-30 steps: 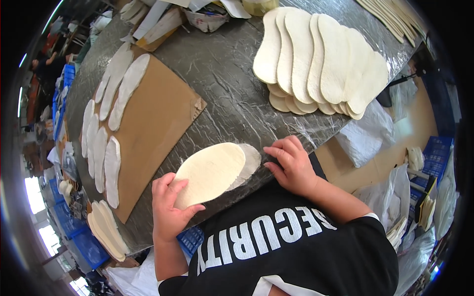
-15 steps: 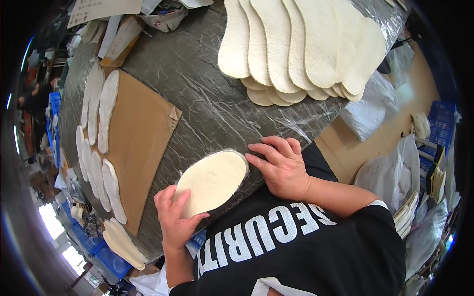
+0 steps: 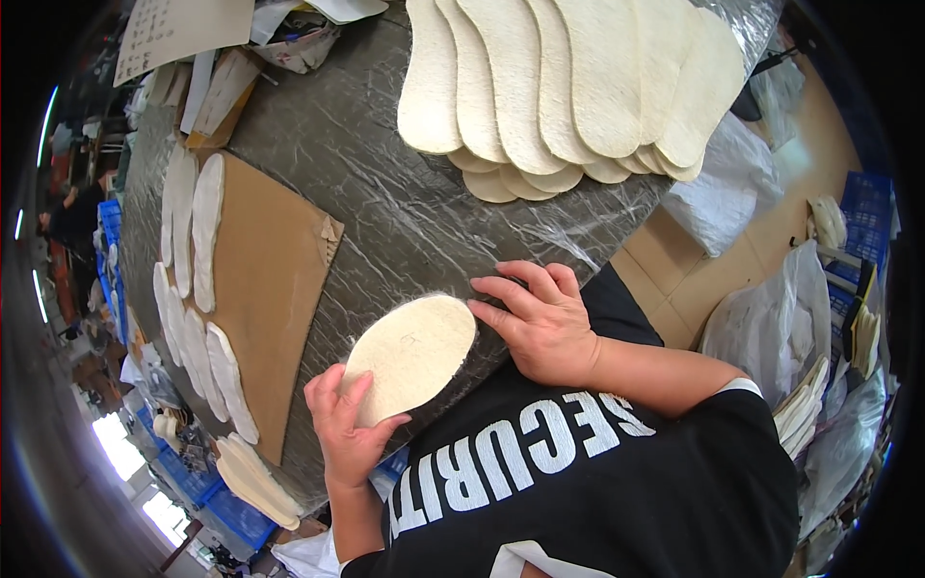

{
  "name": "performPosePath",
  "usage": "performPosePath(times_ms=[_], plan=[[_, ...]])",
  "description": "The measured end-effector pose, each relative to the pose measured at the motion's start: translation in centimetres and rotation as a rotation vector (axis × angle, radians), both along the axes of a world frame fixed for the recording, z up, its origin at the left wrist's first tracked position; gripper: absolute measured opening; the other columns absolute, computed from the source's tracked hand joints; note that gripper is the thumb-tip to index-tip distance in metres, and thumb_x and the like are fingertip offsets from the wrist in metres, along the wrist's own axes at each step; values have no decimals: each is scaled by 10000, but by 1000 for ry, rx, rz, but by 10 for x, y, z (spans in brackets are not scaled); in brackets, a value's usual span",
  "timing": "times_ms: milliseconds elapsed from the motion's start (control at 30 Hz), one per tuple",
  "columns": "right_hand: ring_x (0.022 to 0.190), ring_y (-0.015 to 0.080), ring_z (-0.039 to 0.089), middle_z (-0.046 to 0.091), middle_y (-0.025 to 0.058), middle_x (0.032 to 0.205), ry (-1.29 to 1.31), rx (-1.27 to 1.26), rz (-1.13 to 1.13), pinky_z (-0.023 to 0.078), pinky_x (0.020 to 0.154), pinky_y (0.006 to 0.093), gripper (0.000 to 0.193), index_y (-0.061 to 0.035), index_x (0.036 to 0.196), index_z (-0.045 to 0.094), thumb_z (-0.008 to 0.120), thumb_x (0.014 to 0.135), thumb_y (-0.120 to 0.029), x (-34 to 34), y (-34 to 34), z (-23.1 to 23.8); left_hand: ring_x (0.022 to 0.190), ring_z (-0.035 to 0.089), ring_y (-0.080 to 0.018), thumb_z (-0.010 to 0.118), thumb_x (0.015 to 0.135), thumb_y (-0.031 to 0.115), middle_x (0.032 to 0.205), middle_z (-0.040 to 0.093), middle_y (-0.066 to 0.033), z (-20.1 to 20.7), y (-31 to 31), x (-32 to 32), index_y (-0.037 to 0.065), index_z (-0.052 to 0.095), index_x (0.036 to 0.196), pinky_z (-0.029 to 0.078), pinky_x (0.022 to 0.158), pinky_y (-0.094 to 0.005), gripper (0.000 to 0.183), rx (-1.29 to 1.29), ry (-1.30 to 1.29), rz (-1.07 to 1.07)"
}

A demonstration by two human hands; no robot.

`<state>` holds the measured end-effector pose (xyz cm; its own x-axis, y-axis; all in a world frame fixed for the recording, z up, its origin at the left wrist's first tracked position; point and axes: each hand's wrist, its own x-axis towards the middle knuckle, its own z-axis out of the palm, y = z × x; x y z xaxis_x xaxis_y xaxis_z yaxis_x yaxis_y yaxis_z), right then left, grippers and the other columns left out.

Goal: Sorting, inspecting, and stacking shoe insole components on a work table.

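Observation:
A cream felt insole (image 3: pixel 414 356) with a fuzzy rim and a faint mark on its top lies slanted at the table's near edge. My left hand (image 3: pixel 353 424) grips its lower-left end, thumb and fingers on either side. At the insole's upper-right end is my right hand (image 3: pixel 544 328), its fingers apart and slightly bent. One fingertip reaches the fuzzy rim there; whether it presses on it I cannot tell. Farther off, overlapping rows of cream insoles (image 3: pixel 607 87) cover the table's far right.
Several white padded insoles (image 3: pixel 206 231) line the left part of a brown cardboard sheet (image 3: pixel 265 250) on the plastic-covered table (image 3: pixel 385 202). More cream insoles (image 3: pixel 258 482) sit at the table's left corner. Plastic bags (image 3: pixel 723 183) and a blue crate (image 3: pixel 867 217) stand right of the table.
The view has shifted slightly, so the table and its insoles sit a little differently. Both hands keep nearly the same places at the insole.

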<state>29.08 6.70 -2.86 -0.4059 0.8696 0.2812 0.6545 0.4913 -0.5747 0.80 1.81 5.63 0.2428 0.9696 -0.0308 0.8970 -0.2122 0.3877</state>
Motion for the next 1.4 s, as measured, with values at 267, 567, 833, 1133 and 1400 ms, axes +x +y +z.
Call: performPosePath(times_ms=[267,567,833,1133,1400], plan=[[1169,231,507,597,-6,1231,23,-4,-23,318,928,400,401,-141,1076,685,625,683,-95,-2,0,-1,1140,474,-357,869,545,414,1245,543,-142,0,1,0,67,651,1114,413,950,-466,702,-6,36,-22],[1173,227,508,595,1,1237,27,-17,-16,319,942,405,406,-131,1074,686,627,674,-94,-1,0,0,1141,476,-370,879,527,367,1247,548,-146,3,8,3,66,654,1107,420,948,-470,692,-38,91,-41],[1263,283,421,558,15,1265,18,-155,64,305,974,481,486,-121,1091,675,798,667,-324,0,5,14,1126,464,-361,901,479,272,1241,548,-130,4,10,5,69,672,1085,432,934,-467,679,-66,62,-9],[1215,269,461,577,10,1198,-17,-66,36,338,936,472,515,-117,1010,672,810,581,-367,-4,13,12,1087,495,-378,845,545,420,1244,543,-149,6,12,4,61,668,1090,445,909,-477,676,-98,-5,-32],[1163,276,505,596,24,1182,-35,-53,-3,353,915,461,522,-110,1014,679,805,567,-348,-8,28,15,1079,503,-378,869,529,370,1230,535,-173,6,19,5,41,654,1108,447,912,-472,700,-131,-51,19]])
